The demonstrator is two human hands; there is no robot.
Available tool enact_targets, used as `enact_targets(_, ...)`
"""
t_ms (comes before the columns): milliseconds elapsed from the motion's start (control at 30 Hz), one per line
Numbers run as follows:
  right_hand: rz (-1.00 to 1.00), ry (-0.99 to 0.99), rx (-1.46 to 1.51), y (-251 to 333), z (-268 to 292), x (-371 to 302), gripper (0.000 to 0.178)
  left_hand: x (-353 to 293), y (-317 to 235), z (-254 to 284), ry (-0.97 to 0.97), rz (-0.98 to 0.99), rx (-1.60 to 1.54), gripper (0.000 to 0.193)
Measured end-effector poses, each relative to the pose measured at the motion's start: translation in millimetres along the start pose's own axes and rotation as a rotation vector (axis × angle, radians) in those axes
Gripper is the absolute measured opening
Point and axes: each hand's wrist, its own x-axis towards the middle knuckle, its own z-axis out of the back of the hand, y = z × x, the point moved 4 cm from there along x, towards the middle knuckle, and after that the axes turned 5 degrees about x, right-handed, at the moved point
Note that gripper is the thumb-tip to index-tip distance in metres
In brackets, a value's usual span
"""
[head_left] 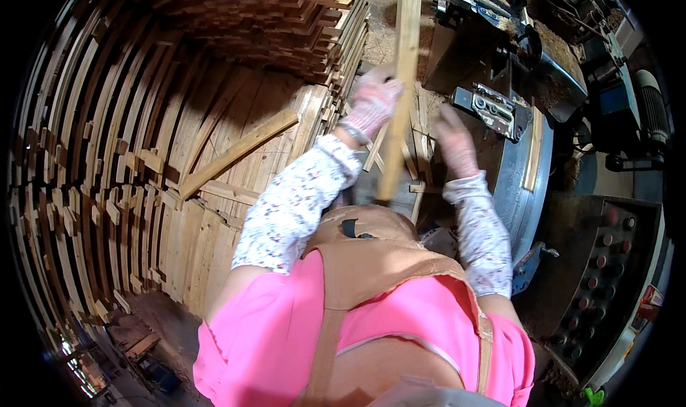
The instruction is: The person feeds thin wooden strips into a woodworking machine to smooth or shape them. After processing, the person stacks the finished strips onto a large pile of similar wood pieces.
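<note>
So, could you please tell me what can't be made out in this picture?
Long board: head view, far end cut off by the picture's top edge.
Left hand: head view, how far its fingers wrap around the board is hidden by the board itself.
Right hand: head view, finger outlines blurred.
Panel buttons: head view, any markings too small to read.

Ctrl panel (614, 282) w/ knobs (600, 262), R side — ribbed grey motor (652, 108) beyond.

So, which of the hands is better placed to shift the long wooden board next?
Probably the left hand: it appears to grip the left edge of the long wooden board. The right hand, blurred, is apart from it.
</note>
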Motion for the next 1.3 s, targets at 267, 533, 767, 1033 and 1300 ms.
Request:
enact_targets(267, -0.322, -0.313, -0.001, -18, 100, -141, 0.043, -33, 112, 130, 0.246, -0.016, 1.046, 0.082)
enact_targets(533, -0.509, -0.639, -1.112, -77, 171, -285, 0.046, -140, 201, 310, 0.234, 0.518, 1.398, 0.058)
enact_targets(767, -0.340, -0.740, -1.033, -127, 231, -65, 0.024, -58, 70, 164, 0.269, 0.223, 1.020, 0.071)
enact_targets(1033, 0.048, -0.016, -0.207, 17, 46, -51, 0.057, 19, -40, -84, 0.328, 0.143, -0.600, 0.025)
enact_targets(1300, -0.337, -0.585, -0.330, -19, 82, -301, 0.085, -93, -50, -236, 0.846, 0.233, -0.541, 0.070)
